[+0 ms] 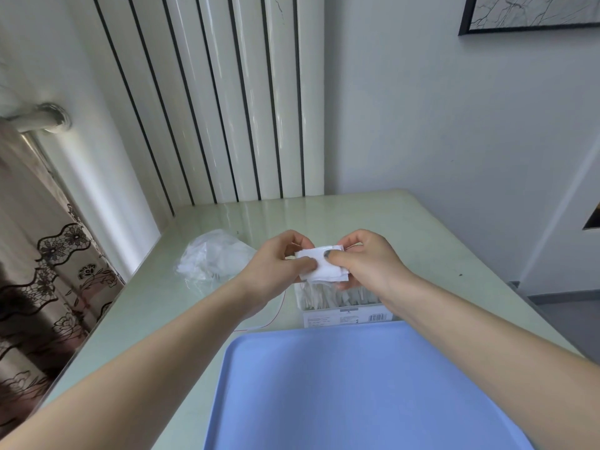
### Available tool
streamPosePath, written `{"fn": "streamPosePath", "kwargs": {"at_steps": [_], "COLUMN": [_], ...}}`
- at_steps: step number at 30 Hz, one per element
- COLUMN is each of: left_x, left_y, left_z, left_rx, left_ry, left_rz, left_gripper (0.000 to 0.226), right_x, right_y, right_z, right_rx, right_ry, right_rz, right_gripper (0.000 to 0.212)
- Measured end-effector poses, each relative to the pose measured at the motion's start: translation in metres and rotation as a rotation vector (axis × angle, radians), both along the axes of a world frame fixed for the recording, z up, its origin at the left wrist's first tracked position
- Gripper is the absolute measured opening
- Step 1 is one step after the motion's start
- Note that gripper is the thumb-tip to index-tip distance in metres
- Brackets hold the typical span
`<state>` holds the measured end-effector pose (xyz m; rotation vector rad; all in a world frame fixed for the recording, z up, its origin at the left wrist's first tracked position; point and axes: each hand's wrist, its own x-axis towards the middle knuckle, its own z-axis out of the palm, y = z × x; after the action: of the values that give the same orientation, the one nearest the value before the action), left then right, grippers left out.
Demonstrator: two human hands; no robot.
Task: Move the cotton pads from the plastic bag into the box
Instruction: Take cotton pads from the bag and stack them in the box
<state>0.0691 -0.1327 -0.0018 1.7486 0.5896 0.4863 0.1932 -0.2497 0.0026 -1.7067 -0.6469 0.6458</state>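
Cotton pads (pixel 324 266) pinched between left hand (pixel 279 264), right hand (pixel 363 259), above box (pixel 344 306).

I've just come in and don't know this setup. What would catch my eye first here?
First, the two hands at centre: the left hand and right hand together pinch a small stack of cotton pads above the open box, which already holds pads. The crumpled plastic bag lies left of them on the table, and a blue tray fills the near foreground.

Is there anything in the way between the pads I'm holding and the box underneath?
Nothing visible. Both the left hand and the right hand pinch the stack of cotton pads directly above the open box, which already holds upright pads.
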Motion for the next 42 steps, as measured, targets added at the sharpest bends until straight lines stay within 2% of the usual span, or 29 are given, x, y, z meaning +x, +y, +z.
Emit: {"fn": "streamPosePath", "kwargs": {"at_steps": [2, 3, 6, 9, 11, 14, 18, 21, 23, 26, 29, 33, 38, 40, 42], "left_x": [0.000, -0.001, -0.001, -0.001, -0.003, -0.009, -0.015, -0.016, -0.015, -0.011, -0.007, -0.007, -0.011, -0.011, -0.009], "left_y": [0.001, 0.001, 0.002, 0.006, 0.009, 0.011, 0.012, 0.017, 0.020, 0.021, 0.021, 0.021, 0.020, 0.016, 0.010], "left_z": [0.000, 0.000, -0.002, -0.004, -0.006, -0.012, -0.019, -0.025, -0.028, -0.033, -0.034, -0.036, -0.038, -0.039, -0.040], "left_rx": [-0.004, -0.003, 0.021, 0.105, 0.191, 0.349, 0.483, 0.474, 0.405, 0.203, 0.090, 0.097, 0.150, 0.216, 0.326], "left_ry": [-0.021, -0.020, 0.006, 0.061, 0.159, 0.297, 0.409, 0.445, 0.451, 0.430, 0.421, 0.413, 0.457, 0.498, 0.551], "left_rz": [-0.003, -0.011, -0.022, 0.007, 0.016, 0.021, -0.013, 0.009, 0.010, -0.002, -0.005, -0.017, -0.078, -0.104, -0.138], "left_gripper": [0.015, 0.016, 0.019, 0.016, 0.015, 0.015, 0.025, 0.028, 0.027, 0.022, 0.019, 0.019, 0.010, 0.010, 0.022], "right_x": [0.004, 0.006, 0.008, 0.009, 0.009, 0.012, 0.002, -0.009, -0.011, -0.010, -0.011, -0.022, -0.033, -0.030, -0.027], "right_y": [0.000, 0.001, 0.000, 0.003, 0.007, 0.015, 0.029, 0.038, 0.042, 0.046, 0.047, 0.050, 0.055, 0.055, 0.055], "right_z": [-0.002, -0.003, -0.001, -0.003, -0.003, 0.000, 0.007, 0.002, -0.003, -0.006, -0.004, 0.000, -0.003, -0.003, -0.003], "right_rx": [-0.105, -0.130, -0.042, 0.014, -0.011, -0.133, -0.330, -0.462, -0.525, -0.594, -0.644, -0.711, -0.717, -0.722, -0.710], "right_ry": [-0.028, 0.021, 0.305, 0.377, 0.286, -0.027, -0.374, -0.543, -0.587, -0.639, -0.754, -0.917, -0.996, -0.958, -0.843], "right_rz": [0.038, 0.081, 0.200, 0.188, 0.141, 0.080, 0.185, 0.245, 0.265, 0.263, 0.276, 0.367, 0.396, 0.375, 0.349], "right_gripper": [0.034, 0.036, 0.029, 0.027, 0.026, 0.022, 0.019, 0.019, 0.017, 0.013, 0.027, 0.032, 0.026, 0.027, 0.026]}}
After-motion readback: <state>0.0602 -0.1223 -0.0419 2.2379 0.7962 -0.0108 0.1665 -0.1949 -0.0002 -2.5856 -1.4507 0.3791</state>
